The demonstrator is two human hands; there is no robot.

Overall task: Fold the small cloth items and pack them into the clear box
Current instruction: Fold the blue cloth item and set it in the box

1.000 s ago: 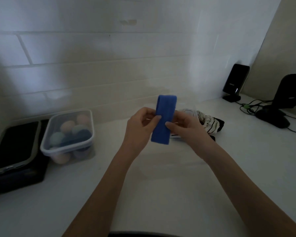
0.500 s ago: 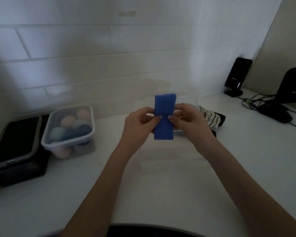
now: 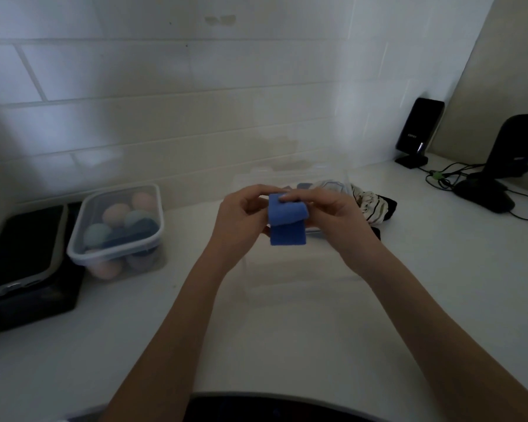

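Nearest, both forearms reached over the white table (image 3: pixel 287 345). The left hand (image 3: pixel 241 220) and right hand (image 3: pixel 329 217) each kept a pinching grip clamped on the blue cloth (image 3: pixel 287 225), held above the table, its top doubled over toward the person. The fold looked half made; pressing it flat seemed next, then lowering it into the clear box (image 3: pixel 333 178) just behind, beside the striped cloth (image 3: pixel 369 205).

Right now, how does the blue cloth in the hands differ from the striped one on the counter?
The blue cloth is a plain colour; the striped cloth is pale with dark lines. The blue cloth is held in the air by the left hand and right hand, its top folded over; the striped cloth lies crumpled on the counter. Both are small.
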